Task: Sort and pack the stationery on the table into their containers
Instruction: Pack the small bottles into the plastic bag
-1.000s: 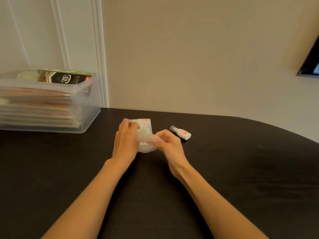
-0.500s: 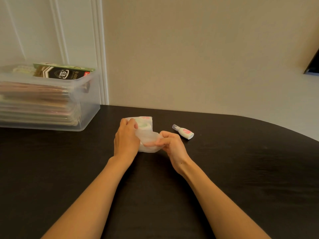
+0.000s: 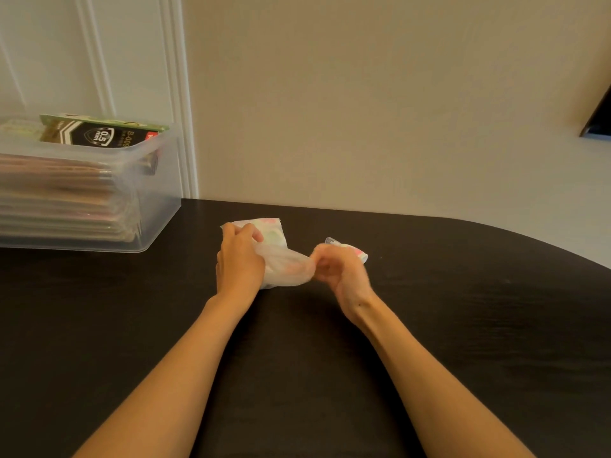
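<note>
A small translucent plastic pouch (image 3: 281, 259) with pink and green items inside lies on the dark table (image 3: 463, 325). My left hand (image 3: 238, 259) grips the pouch's left side. My right hand (image 3: 337, 269) pinches the pouch's right edge with curled fingers and stretches it sideways. A small white and pink correction tape (image 3: 358, 254) lies just behind my right hand, partly hidden by it.
A clear plastic bin (image 3: 145, 206) stands at the back left, holding a stack of flat packets with a green and black pen-refill pack (image 3: 102, 135) on top. The wall runs right behind the table's far edge, which curves away at the right.
My right hand has moved right toward the correction tape, pulling the pouch's edge wider and now covering part of the tape. My left hand stays on the pouch.
</note>
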Motion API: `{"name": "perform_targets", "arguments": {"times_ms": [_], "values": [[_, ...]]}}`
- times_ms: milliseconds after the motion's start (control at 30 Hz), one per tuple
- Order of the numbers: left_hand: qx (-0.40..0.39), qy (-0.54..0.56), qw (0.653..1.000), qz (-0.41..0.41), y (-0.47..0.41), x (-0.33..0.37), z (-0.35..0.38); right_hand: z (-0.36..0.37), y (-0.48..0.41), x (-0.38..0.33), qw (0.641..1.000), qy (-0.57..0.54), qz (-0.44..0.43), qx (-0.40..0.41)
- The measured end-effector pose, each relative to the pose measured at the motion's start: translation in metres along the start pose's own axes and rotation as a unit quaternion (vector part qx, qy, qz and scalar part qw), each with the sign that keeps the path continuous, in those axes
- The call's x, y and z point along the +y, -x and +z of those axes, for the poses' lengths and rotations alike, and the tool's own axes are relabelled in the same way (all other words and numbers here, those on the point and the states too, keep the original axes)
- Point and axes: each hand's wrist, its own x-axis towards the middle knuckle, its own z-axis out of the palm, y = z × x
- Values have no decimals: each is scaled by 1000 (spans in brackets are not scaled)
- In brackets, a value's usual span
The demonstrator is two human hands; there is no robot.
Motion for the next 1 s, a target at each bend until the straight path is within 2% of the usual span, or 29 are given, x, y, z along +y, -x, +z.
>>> {"name": "perform_targets", "arguments": {"times_ms": [33,100,133,167,233,267,433,567,667,767,867,933,1000], "values": [[-5,14,1000,-9,-1,-1,0,-7,-4,-1,998,-2,-30,60],[-20,13,1000,-6,0,-3,0,-25,-15,1,972,93,-70,203],[-29,12,1000,3,2,-3,0,-33,-20,4,952,180,-60,240],[-38,12,999,12,4,-3,-1,-39,-24,8,928,283,-31,242],[-57,17,998,31,6,-2,-2,-45,-28,17,881,436,37,178],[-68,19,997,34,8,-2,-2,-44,-27,20,873,461,50,151],[-112,48,991,60,22,-1,-9,-38,-20,24,860,490,-8,140],[-74,71,993,63,36,-1,-15,-33,-11,29,830,538,-55,138],[-56,67,994,67,47,-1,-24,-27,-12,26,841,531,-30,99],[-51,46,995,67,48,-4,-27,-21,-16,26,811,583,-27,33],[-60,31,996,64,46,-6,-25,-20,-13,27,788,613,-47,38],[-65,19,996,60,45,-6,-23,-25,-9,26,788,609,-76,47],[-61,17,997,52,44,-5,-23,-30,-5,25,811,575,-92,60]]}}
